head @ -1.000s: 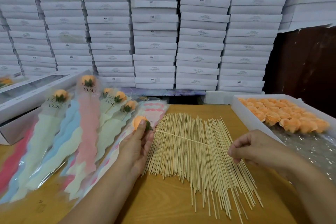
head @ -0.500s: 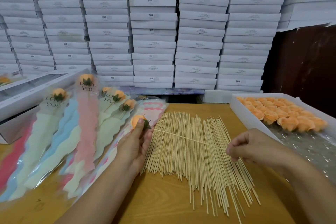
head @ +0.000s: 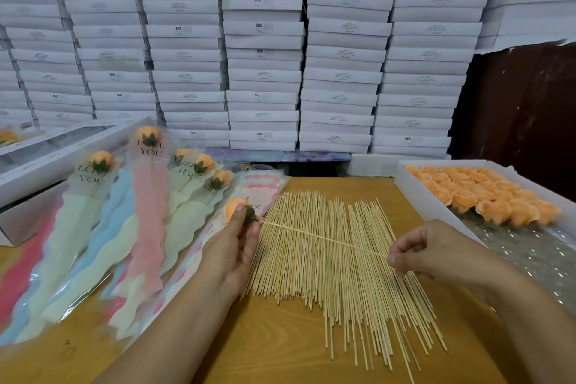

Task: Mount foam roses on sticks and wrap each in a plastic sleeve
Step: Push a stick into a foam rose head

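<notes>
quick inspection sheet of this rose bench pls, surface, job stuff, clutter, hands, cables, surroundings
surface: wooden table, bare patch at the front edge.
job's things: orange foam rose on a thin wooden stick held across the loose pile of bamboo sticks; white tray of orange foam roses at right; finished sleeved roses fanned out at left, over a stack of printed plastic sleeves.
clutter: crinkled clear film in the tray's near end.
grippers: left hand grips the rose; right hand pinches the stick's far end.
cables: nothing seen.
surroundings: wall of stacked white cardboard boxes behind; long windowed white box at left; dark brown panel at right.
</notes>
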`<state>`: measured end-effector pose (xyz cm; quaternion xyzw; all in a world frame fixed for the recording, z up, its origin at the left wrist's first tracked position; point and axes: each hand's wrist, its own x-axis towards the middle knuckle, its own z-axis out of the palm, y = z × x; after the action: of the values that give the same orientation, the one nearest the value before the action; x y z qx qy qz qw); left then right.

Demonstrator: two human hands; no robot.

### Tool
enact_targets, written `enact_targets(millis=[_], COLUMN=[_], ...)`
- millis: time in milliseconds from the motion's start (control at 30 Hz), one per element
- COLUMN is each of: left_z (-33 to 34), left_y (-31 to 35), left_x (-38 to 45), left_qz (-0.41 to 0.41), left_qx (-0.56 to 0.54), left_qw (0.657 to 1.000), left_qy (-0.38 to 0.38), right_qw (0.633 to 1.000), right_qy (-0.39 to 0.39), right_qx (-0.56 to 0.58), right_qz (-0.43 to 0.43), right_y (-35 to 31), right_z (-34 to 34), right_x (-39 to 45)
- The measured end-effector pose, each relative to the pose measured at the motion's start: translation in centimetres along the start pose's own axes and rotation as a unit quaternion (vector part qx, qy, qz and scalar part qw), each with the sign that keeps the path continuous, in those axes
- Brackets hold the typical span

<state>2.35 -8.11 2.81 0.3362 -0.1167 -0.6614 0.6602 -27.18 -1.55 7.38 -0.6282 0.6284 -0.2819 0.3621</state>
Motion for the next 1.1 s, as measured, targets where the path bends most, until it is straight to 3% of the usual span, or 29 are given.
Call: enact_targets(millis=[1100], left_z=[0.02], left_y=[-0.06], left_x=[-0.02], left_qz=[0.003], left_qx=[0.002], left_qw=[1.000], left_qy=[0.006], right_qw=[1.000], right_qy=[0.008], right_qx=[-0.008], right_qz=[-0.010], right_y=[0.27], right_z=[-0.03], right_x=[0.14])
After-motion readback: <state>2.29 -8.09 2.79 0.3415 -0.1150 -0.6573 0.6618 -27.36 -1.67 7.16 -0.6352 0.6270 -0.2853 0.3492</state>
